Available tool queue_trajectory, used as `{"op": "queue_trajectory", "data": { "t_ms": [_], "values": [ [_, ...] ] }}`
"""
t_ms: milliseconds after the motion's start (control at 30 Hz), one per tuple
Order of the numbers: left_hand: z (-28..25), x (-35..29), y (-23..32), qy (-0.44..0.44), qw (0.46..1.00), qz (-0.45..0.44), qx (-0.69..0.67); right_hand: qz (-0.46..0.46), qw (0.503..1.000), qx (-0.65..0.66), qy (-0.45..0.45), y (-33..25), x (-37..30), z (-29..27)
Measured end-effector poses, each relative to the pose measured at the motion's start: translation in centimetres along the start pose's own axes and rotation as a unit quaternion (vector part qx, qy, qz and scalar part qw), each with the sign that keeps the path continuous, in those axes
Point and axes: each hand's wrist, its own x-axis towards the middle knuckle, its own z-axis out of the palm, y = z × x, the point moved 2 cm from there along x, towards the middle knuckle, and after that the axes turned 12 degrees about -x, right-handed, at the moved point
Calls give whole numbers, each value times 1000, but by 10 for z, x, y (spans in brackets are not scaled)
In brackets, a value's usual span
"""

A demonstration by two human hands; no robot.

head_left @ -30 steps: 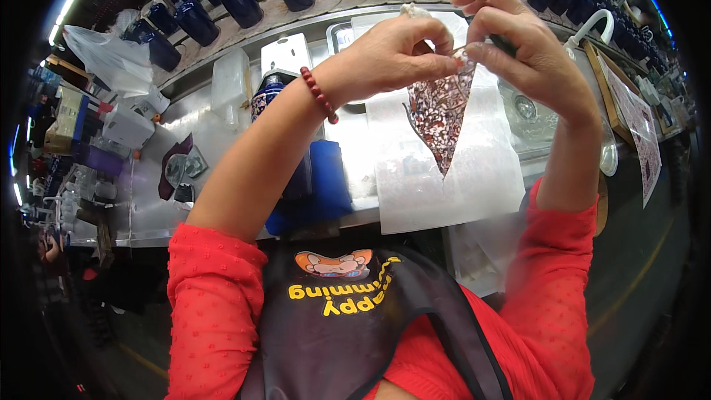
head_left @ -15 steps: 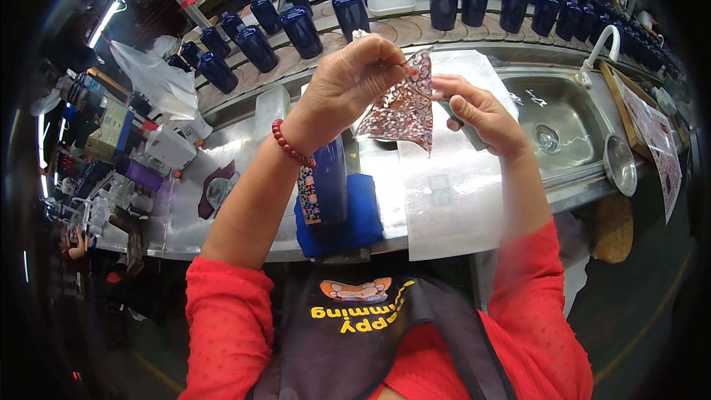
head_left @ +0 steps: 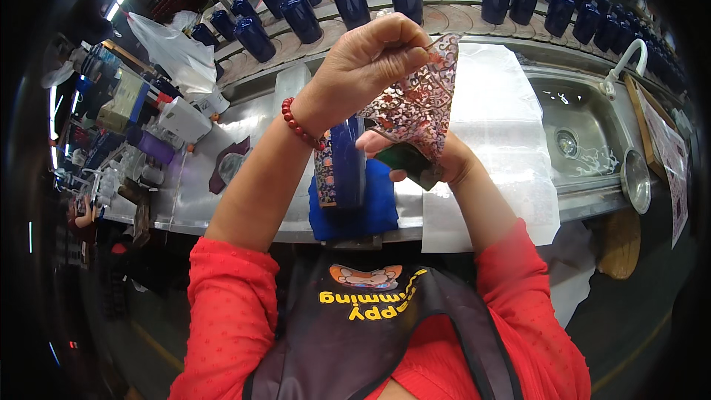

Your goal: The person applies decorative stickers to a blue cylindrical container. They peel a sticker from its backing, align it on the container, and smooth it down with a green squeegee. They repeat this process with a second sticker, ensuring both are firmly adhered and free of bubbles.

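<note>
1. Head view: I see the left hand point(head_left: 376, 61) pinching a patterned film point(head_left: 424, 96), which hangs up and right of the dark-blue bottle point(head_left: 346, 170).
2. Same view: the right hand point(head_left: 455, 155), partly behind the film, grasps a dark green piece point(head_left: 402, 158) just right of the bottle.
3. Blue cloth point(head_left: 380, 211) underlies the bottle; white sheet point(head_left: 503, 118) sits to its right.

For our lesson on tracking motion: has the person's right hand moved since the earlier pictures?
Yes: judged against the fixed sink, the right hand has moved left, away from it.
</note>
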Motion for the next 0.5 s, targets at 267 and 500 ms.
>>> {"op": "queue_trajectory", "data": {
  "t_ms": [267,500],
  "values": [
    [2,-5,10,-29,997,-9,-64,-39,964,235,-117,12,14,25],
    [0,-16,18,-39,999,-4,-10,-67,957,268,-84,20,18,16]
  ]
}}
